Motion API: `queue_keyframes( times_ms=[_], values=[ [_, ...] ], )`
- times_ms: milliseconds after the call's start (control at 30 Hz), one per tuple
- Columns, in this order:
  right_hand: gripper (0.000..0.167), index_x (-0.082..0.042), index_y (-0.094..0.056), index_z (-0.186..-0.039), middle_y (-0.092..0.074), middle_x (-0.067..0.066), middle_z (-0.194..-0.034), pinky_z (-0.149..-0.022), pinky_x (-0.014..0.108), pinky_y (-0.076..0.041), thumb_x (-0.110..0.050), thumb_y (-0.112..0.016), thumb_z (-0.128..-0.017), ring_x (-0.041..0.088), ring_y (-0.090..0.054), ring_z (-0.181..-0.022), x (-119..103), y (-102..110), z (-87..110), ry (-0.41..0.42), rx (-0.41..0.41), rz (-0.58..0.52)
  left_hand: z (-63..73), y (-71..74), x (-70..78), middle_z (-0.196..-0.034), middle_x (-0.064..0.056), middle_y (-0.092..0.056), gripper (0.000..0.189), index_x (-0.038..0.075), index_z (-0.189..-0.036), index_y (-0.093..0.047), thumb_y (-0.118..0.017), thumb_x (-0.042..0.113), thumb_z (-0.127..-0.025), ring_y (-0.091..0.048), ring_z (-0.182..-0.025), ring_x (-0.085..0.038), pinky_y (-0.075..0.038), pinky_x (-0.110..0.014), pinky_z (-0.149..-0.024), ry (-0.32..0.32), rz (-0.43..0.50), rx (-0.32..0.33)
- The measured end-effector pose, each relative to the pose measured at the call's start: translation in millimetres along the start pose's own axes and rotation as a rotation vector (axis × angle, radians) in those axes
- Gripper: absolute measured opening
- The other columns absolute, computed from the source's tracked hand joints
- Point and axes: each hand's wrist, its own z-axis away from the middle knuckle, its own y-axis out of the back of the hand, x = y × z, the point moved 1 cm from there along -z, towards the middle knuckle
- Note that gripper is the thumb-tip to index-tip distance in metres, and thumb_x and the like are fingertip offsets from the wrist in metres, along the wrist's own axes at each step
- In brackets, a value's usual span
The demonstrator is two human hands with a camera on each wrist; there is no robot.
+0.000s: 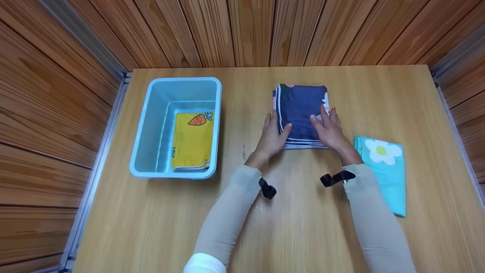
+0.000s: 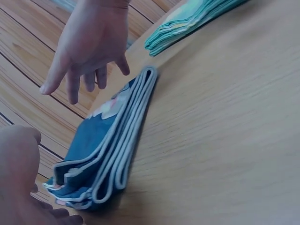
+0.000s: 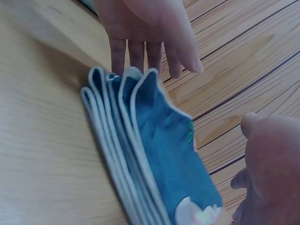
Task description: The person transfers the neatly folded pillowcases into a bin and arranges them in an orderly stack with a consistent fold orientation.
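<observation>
Fingers straight-ish and slightly apart on both the left hand [image 1: 270, 138] and right hand [image 1: 331, 131], pinching nothing; can't tell how firmly either touches. Folded navy cloth [image 1: 300, 110] sits between them on the table [image 1: 178, 223]: left hand at its 8 o'clock, right hand at its 4. White-trimmed folds [image 2: 124, 126] face 6 o'clock, toward the person, and gape toward the left-hand end. From the navy cloth: blue bin [image 1: 172, 174] at 9 o'clock, yellow carrot-print cloth [image 1: 191, 144] inside it; folded teal cloth [image 1: 394, 182] at 4 o'clock, just past the right wrist.

Step looks like taking the stack from both sides. To do it well: bring palms in evenly, get fingertips under the lowest layer, thumbs on top, close the gaping 8 o'clock corner first, and don't squeeze hard or the middle may buckle.
</observation>
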Motion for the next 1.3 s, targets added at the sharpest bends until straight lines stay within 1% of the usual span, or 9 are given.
queue_keyframes(
  times_ms=[167, 400, 533, 667, 767, 900, 1033, 1133, 1300],
  values=[
    [0.082, -0.012, 0.009, -0.162, 0.027, 0.023, -0.164, -0.114, 0.074, 0.001, -0.061, -0.026, -0.106, 0.046, 0.022, -0.15, 7.9, -5.0, -2.6, -0.037, -0.013, -0.026, -3.1, -5.7, -4.8, -0.17, -0.017, -0.01, 0.08, 0.01, -0.164, -0.009, -0.055, 0.035, -0.105, -0.016, -0.155, -0.029, -0.022, -0.042, -0.123, 0.003, 0.023, 0.001],
    [0.081, -0.016, 0.007, -0.163, 0.025, 0.021, -0.165, -0.114, 0.074, -0.002, -0.062, -0.027, -0.105, 0.045, 0.019, -0.151, 10.6, -7.1, -3.5, -0.09, 0.001, -0.063, -4.5, -7.7, -8.1, -0.168, -0.012, -0.022, 0.077, 0.009, -0.163, -0.018, -0.062, 0.021, -0.101, -0.022, -0.154, -0.024, -0.023, -0.035, -0.123, -0.011, 0.008, 0.05],
    [0.08, -0.008, -0.004, -0.164, 0.017, 0.026, -0.166, -0.119, 0.067, -0.002, -0.057, -0.029, -0.107, 0.045, 0.011, -0.153, 12.3, -7.2, -3.8, -0.089, 0.062, -0.113, -4.0, -8.6, -9.1, -0.165, -0.011, -0.028, 0.073, 0.008, -0.162, -0.023, -0.062, 0.017, -0.101, -0.026, -0.152, -0.025, -0.026, -0.034, -0.122, 0.007, -0.019, 0.06],
    [0.074, 0.0, -0.015, -0.162, -0.002, 0.028, -0.166, -0.123, 0.057, -0.01, -0.048, -0.031, -0.108, 0.044, -0.009, -0.153, 14.4, -6.8, -3.6, -0.099, 0.149, -0.206, -4.2, -8.3, -9.2, -0.162, -0.012, -0.034, 0.07, 0.006, -0.16, -0.027, -0.062, 0.013, -0.1, -0.03, -0.149, -0.026, -0.028, -0.032, -0.12, 0.02, -0.013, 0.064],
    [0.073, -0.003, -0.016, -0.162, -0.012, 0.022, -0.167, -0.124, 0.052, -0.015, -0.05, -0.031, -0.108, 0.037, -0.016, -0.153, 15.4, -6.3, -2.3, -0.157, 0.184, -0.29, -4.6, -7.9, -9.1, -0.16, -0.011, -0.038, 0.07, 0.008, -0.16, -0.029, -0.063, 0.01, -0.098, -0.033, -0.146, -0.024, -0.029, -0.032, -0.12, 0.034, 0.006, 0.06],
    [0.072, -0.01, -0.015, -0.164, -0.013, 0.013, -0.17, -0.125, 0.049, -0.013, -0.052, -0.031, -0.108, 0.03, -0.012, -0.156, 16.1, -6.3, -1.5, -0.23, 0.198, -0.362, -5.1, -6.7, -9.1, -0.155, -0.01, -0.042, 0.071, 0.009, -0.159, -0.033, -0.065, 0.006, -0.095, -0.036, -0.143, -0.023, -0.03, -0.033, -0.119, 0.047, 0.031, 0.064],
    [0.069, -0.013, -0.016, -0.164, -0.014, 0.009, -0.17, -0.125, 0.048, -0.013, -0.051, -0.031, -0.109, 0.027, -0.011, -0.156, 16.3, -7.0, -2.4, -0.256, 0.202, -0.372, -5.0, -5.8, -9.4, -0.153, -0.01, -0.043, 0.071, 0.008, -0.158, -0.034, -0.066, 0.007, -0.094, -0.037, -0.142, -0.022, -0.031, -0.033, -0.119, 0.07, 0.055, 0.073],
    [0.069, -0.014, -0.016, -0.164, -0.014, 0.008, -0.17, -0.125, 0.048, -0.013, -0.051, -0.031, -0.109, 0.026, -0.012, -0.156, 18.1, -7.4, -3.4, -0.267, 0.206, -0.38, -4.6, -6.2, -9.5, -0.155, -0.011, -0.041, 0.07, 0.006, -0.158, -0.032, -0.066, 0.014, -0.097, -0.037, -0.143, -0.023, -0.031, -0.034, -0.119, 0.081, 0.075, 0.073],
    [0.067, -0.016, -0.019, -0.164, -0.017, 0.006, -0.17, -0.125, 0.046, -0.014, -0.051, -0.034, -0.108, 0.023, -0.014, -0.156, 20.3, -8.5, -4.8, -0.264, 0.218, -0.4, -5.2, -5.6, -10.3, -0.152, -0.012, -0.046, 0.064, 0.004, -0.155, -0.036, -0.064, 0.024, -0.101, -0.044, -0.139, -0.023, -0.035, -0.036, -0.117, 0.092, 0.159, 0.092]
  ],
)
